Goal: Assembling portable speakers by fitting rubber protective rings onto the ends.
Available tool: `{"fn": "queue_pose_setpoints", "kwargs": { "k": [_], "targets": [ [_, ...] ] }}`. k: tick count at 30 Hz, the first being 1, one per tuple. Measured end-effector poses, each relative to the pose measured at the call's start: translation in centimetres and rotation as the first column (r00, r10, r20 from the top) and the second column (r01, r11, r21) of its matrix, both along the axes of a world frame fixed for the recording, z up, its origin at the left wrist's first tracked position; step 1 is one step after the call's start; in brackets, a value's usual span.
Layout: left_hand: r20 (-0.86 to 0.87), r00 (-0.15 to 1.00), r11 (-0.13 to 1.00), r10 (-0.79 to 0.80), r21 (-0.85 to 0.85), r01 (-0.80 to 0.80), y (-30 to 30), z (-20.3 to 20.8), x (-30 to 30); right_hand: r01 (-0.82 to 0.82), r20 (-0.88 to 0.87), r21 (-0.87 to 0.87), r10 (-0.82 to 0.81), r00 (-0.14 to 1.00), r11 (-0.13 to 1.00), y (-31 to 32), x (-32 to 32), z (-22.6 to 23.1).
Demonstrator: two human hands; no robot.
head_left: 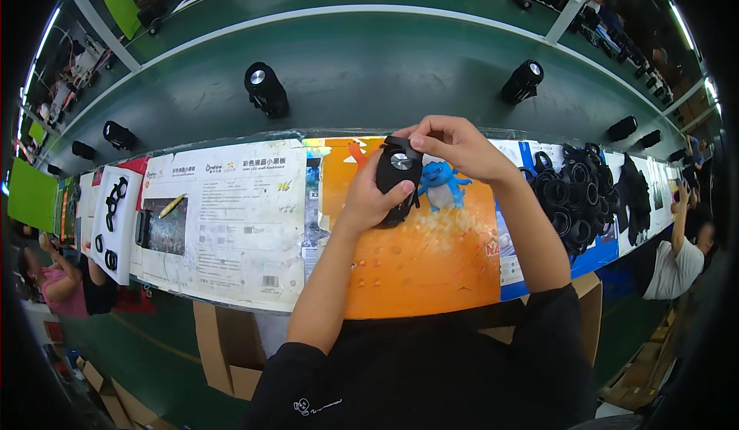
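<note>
A black cylindrical speaker [399, 174] with a round silver disc on its end is held over the orange part of the work surface [427, 268]. My left hand [368, 199] wraps round its left side, the thumb lying across its front. At the upper rim, my right hand [460, 147] pinches a black band [402, 143] against the speaker; whether that is a loose ring or part of the body I cannot tell. Just right of the speaker is a blue cartoon figure [443, 187] printed on the orange sheet.
Black rings [570, 199] lie piled to my right, beside black straps [633, 199]. A white tray [117, 257] with black pieces is at the left. Beyond the work surface runs a green conveyor belt [385, 68] with speakers [266, 91] on it. People sit at both sides.
</note>
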State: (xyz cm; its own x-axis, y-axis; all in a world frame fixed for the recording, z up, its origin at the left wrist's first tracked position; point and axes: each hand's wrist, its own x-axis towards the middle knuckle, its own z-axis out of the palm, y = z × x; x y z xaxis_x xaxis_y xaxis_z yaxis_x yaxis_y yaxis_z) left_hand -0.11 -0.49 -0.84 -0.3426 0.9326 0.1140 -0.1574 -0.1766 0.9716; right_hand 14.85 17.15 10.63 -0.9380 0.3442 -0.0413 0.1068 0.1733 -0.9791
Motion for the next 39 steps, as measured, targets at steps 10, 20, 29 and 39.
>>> {"fn": "queue_pose_setpoints", "kwargs": {
  "k": [10, 20, 29, 39],
  "targets": [
    [-0.032, 0.999, 0.999, 0.010, -0.033, -0.011, -0.8, 2.2, 0.5, -0.076, 0.016, 0.325, 0.075, 0.997, 0.942, -1.3, 0.6, 2.2],
    [0.040, 0.998, 0.998, -0.055, 0.021, 0.054, -0.2, 1.3, 0.3, -0.102, 0.043, 0.534, 0.094, 0.995, 0.839, -2.3, 1.1, 3.7],
    [0.120, 0.986, 0.993, -0.115, 0.039, 0.111, 0.3, 0.6, 0.4, -0.157, 0.074, 0.696, 0.147, 0.986, 0.700, -2.3, 1.4, 3.8],
    [0.042, 0.999, 0.998, 0.002, 0.058, -0.005, 0.1, 1.8, 1.2, -0.168, 0.055, 0.747, 0.192, 0.980, 0.643, -2.5, 1.4, 3.8]
  ]
}}
